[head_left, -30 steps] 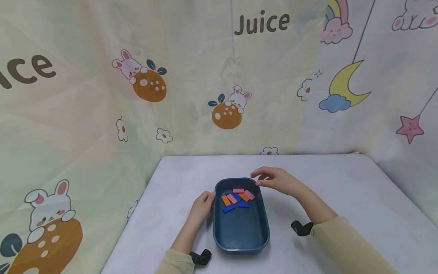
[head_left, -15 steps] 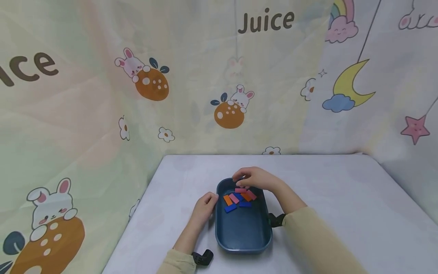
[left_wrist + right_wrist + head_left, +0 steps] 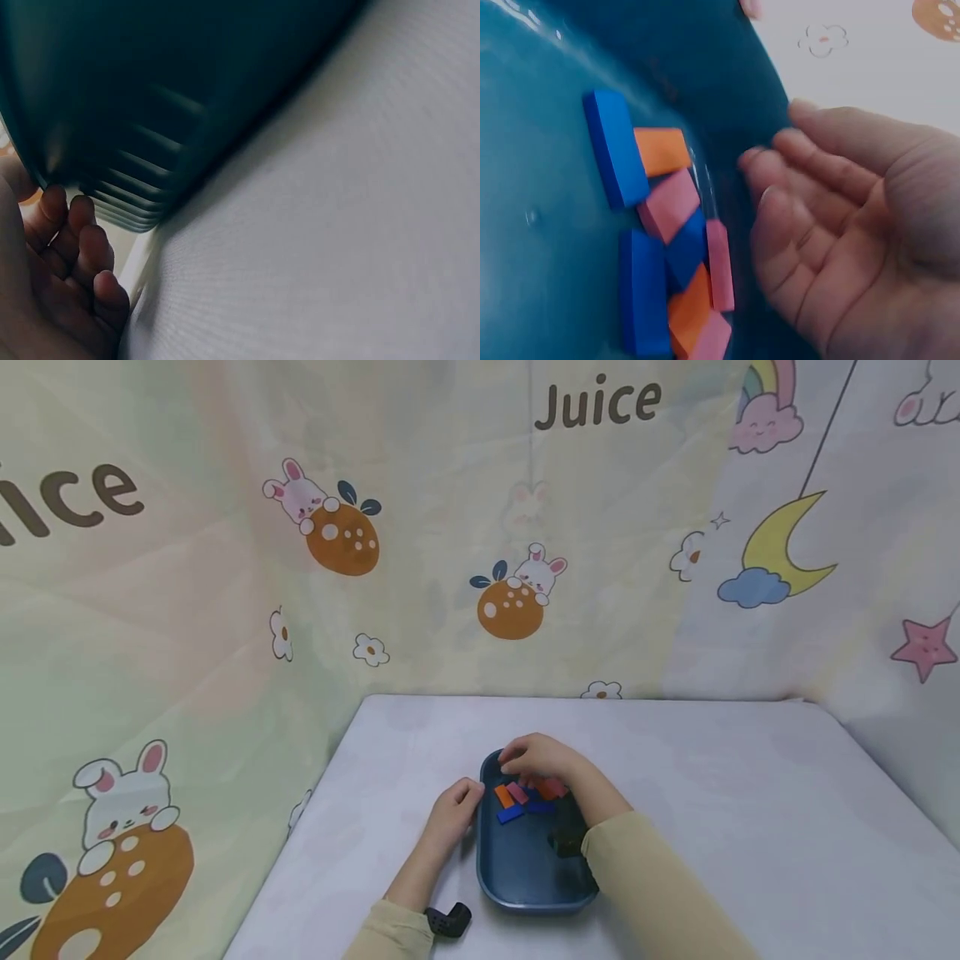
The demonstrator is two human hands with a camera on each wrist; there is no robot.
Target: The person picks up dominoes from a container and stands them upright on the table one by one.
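A dark blue plastic tray (image 3: 517, 881) with rounded corners stands on the table. At its left rim my left hand (image 3: 452, 810) holds on, the thumb over the rim and the fingertips against the ribbed outer wall in the left wrist view. Small rectangular blocks lie grouped towards the tray's far end: an orange block (image 3: 662, 151), a pink block (image 3: 670, 206), a long blue block (image 3: 617, 148) and several more. Over that end hovers my right hand (image 3: 546, 760), covering part of the group. In the right wrist view its fingers are relaxed beside the blocks, with nothing between them.
White cloth covers the table (image 3: 750, 827), which extends on both sides of the tray. A printed curtain (image 3: 420, 527) with rabbits hangs behind and at the left. Black wrist devices sit on both arms, the left device (image 3: 450, 920) above the cloth.
My right hand has moved left from beyond the tray's right rim to above the blocks. My left hand keeps its hold on the rim, and the head view has shifted slightly.
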